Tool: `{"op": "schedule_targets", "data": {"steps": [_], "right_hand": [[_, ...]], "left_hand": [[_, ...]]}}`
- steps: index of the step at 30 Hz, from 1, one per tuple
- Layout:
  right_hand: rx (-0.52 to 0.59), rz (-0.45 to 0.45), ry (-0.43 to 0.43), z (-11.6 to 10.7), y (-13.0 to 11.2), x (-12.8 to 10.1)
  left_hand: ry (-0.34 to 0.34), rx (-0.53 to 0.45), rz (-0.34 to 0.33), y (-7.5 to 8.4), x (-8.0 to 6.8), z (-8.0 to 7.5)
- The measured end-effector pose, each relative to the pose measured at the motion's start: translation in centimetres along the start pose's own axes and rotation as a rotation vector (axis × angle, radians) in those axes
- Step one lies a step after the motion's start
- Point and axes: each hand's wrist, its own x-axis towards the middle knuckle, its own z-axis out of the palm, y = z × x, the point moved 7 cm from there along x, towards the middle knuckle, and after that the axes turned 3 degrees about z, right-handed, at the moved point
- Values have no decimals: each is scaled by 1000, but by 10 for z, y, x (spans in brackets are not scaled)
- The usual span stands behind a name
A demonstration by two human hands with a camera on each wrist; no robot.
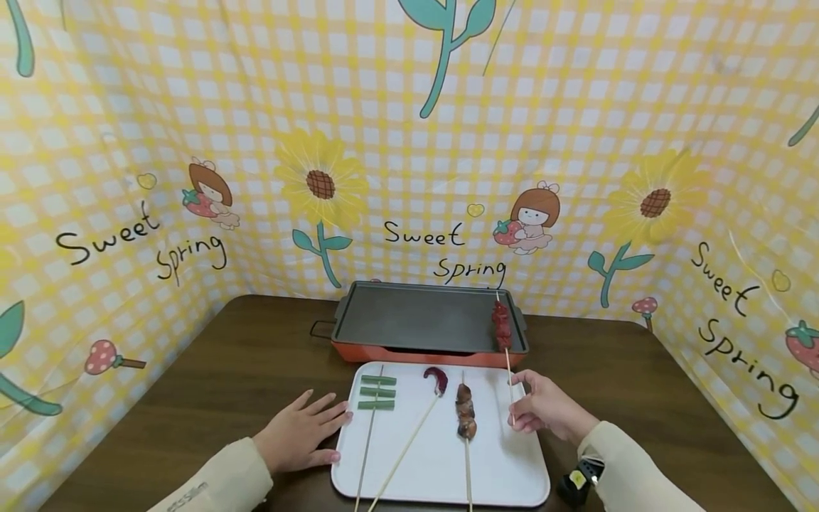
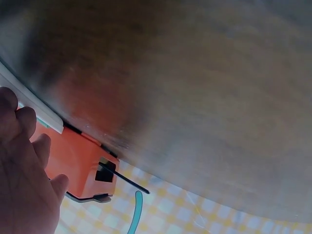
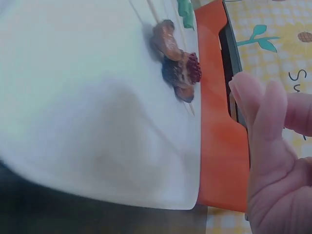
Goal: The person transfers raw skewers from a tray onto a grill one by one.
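White plastic, the tray [image 1: 441, 455] is lying on the brown table [image 1: 192, 370], touching the orange griddle [image 1: 429, 327] at its 12 o'clock. The right hand [image 1: 544, 411] is pinching the stick of the red meat skewer [image 1: 502, 326], whose meat is resting on the griddle's right side (stick end reaching back over the tray's 2 o'clock corner). The left hand [image 1: 299, 432] is lying flat, fingers straight, at the tray's 9 o'clock edge. On the tray are lying a green vegetable skewer [image 1: 376, 392], a dark red skewer [image 1: 437, 379] and a brown meat skewer [image 1: 466, 411].
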Motion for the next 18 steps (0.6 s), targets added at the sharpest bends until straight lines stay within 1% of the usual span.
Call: {"op": "schedule_targets", "data": {"steps": [6,13,16,18], "right_hand": [[9,-1,19,-1,-8,13],[4,21,63,-8,-15,23],[0,18,76,-10,-20,29],[-1,20,82,-10,-24,33]], "left_hand": [[-27,4,-14,-2,-1,0],[-23,11,-4,4,3,0],[-35,25,-19,2,3,1],[-28,37,-21,0,2,0]]}}
